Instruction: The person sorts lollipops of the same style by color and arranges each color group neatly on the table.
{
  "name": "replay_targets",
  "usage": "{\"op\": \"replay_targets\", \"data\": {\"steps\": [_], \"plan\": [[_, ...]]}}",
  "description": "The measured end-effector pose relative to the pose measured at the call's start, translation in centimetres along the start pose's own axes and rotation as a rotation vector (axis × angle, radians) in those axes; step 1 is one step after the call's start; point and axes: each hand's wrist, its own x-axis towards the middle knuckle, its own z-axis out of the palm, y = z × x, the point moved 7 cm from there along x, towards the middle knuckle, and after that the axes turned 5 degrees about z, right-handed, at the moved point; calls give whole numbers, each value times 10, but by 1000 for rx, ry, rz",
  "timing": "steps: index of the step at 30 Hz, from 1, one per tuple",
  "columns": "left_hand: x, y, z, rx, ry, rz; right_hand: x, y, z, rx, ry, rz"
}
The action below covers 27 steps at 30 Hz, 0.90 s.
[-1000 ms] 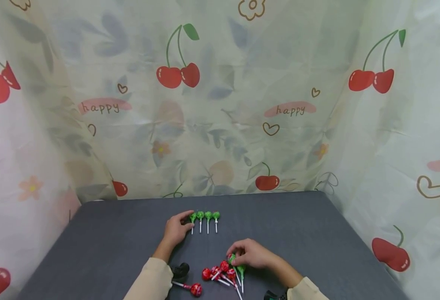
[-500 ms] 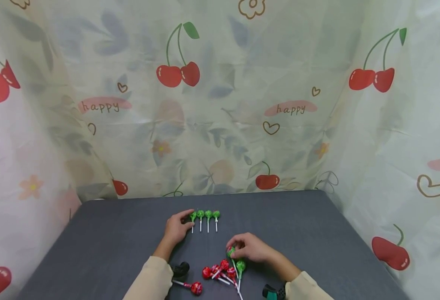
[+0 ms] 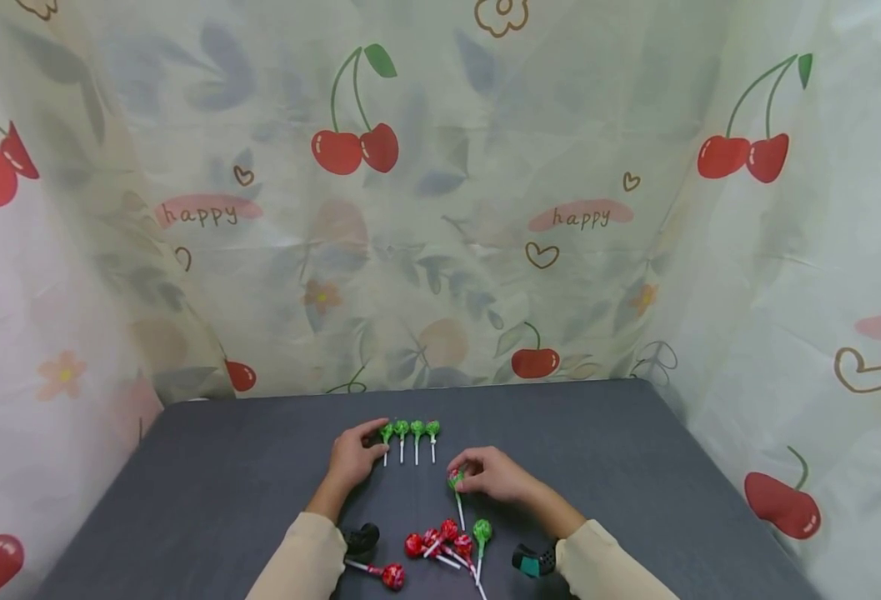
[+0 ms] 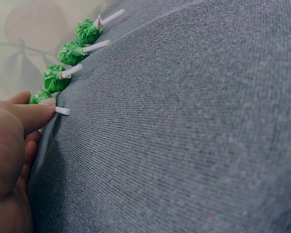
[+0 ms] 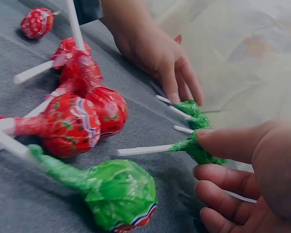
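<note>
In the head view, several green lollipops (image 3: 417, 429) lie side by side in a row toward the back of the table. My left hand (image 3: 353, 458) pinches the leftmost one (image 4: 40, 96) by its wrapped head between thumb and fingers. My right hand (image 3: 502, 475) holds another green lollipop (image 5: 186, 145) by its head, the white stick pointing back toward me. It is to the right of the row and nearer to me. One more green lollipop (image 3: 483, 533) lies closer, beside a heap of red lollipops (image 3: 432, 542).
A single red lollipop (image 3: 392, 577) lies left of the heap, near my left sleeve, its stick end partly covered. The dark grey cloth (image 3: 245, 475) covers the table. A printed curtain (image 3: 440, 250) hangs behind and along both sides.
My right hand has carried a green lollipop from beside the red heap forward and slightly left, toward the row. The other green lollipop by the heap has shifted slightly. My left hand has stayed put.
</note>
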Motion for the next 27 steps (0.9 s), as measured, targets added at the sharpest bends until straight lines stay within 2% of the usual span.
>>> {"op": "replay_targets", "data": {"steps": [4,11,19,27], "plan": [[1,0,0,10,3,19,9,3,-2,51,34,44],[1,-2,1,22,8,42,29,10,-8,58,122,77],[1,-2,1,15,4,27,46,11,-18,-10,193,90],[0,0,0,17,2,34,60,22,-29,-117,295,198]]}}
